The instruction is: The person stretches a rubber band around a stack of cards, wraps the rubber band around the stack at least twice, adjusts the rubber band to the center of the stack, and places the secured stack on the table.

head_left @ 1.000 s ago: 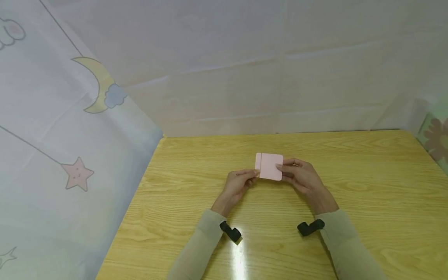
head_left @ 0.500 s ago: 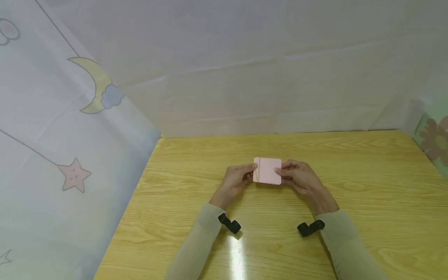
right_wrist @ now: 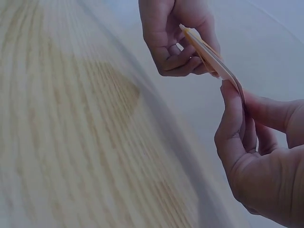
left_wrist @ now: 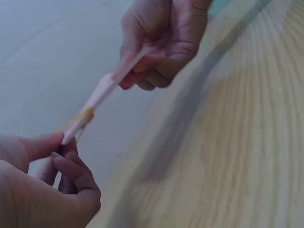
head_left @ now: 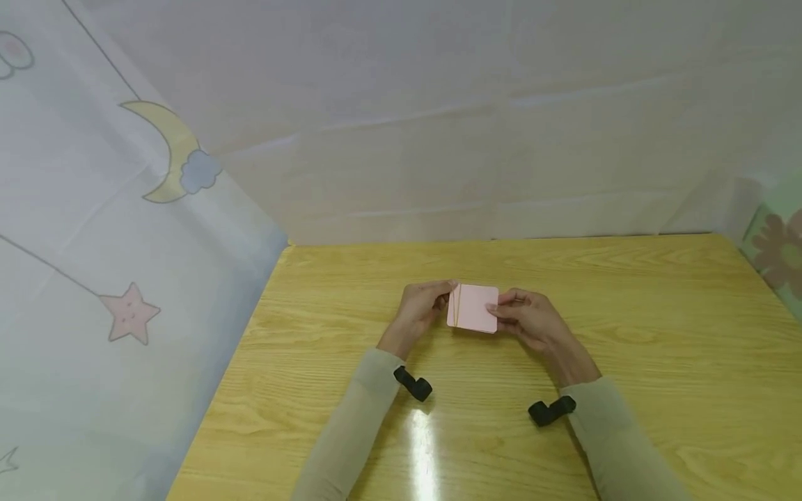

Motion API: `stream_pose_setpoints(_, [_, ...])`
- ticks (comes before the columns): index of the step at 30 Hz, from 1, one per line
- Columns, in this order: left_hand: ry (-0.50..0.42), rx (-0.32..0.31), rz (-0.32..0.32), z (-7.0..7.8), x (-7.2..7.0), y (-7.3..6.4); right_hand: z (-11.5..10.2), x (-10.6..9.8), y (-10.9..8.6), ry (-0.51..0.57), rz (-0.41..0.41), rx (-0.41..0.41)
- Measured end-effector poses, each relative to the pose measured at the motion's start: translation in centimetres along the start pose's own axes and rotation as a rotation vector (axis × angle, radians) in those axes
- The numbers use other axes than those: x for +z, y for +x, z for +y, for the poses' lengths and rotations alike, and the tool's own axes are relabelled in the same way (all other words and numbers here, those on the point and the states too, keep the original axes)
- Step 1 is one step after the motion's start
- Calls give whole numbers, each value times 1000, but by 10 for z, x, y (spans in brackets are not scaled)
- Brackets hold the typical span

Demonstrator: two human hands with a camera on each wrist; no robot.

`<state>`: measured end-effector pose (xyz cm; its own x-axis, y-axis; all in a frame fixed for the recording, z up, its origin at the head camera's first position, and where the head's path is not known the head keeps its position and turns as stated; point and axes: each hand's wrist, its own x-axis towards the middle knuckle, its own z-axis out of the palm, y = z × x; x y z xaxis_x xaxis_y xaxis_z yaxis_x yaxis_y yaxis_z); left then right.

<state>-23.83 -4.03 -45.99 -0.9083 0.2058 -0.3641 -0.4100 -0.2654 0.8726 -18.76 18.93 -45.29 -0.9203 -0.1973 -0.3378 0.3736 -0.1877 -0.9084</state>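
A thin stack of pink cards with rounded corners is held up over the table between both hands. Around its left part runs a yellowish rubber band, its two strands forming a narrow V on the front. My left hand pinches the upper left corner beside the band, thumb against fingers. On the right edge, my right hand grips the stack with its thumb on the front face and fingers behind. In the left wrist view the band loops around the stack's edge. Layers of the stack show edge-on in the right wrist view.
The wood-grain table extends to both sides of the hands. A pale cloth wall stands behind its far edge, and a printed cloth hangs along the left. Black wrist cameras sit on both sleeves.
My left hand has gone from the stack's lower left corner up to its upper left corner. The band's strands now spread apart. The stack has shifted slightly left and nearer.
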Motion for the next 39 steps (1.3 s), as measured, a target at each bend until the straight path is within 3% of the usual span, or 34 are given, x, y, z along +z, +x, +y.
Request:
stream_pose_setpoints(7, [79,31,-48,2,-2,3,-1,0,-1,-5,18,-3])
stream_pose_setpoints(12, [56,29,-51,4,-3,5,-2,1,-1,-6,16,4])
stream_pose_setpoints(25, [61,-20,-35,1,-6,2,-3,1,-3,-8,39,20])
stream_pose_setpoints(39, [62,-63,-121,-14,-11,-11,-6,-5,-6,-30,92,35])
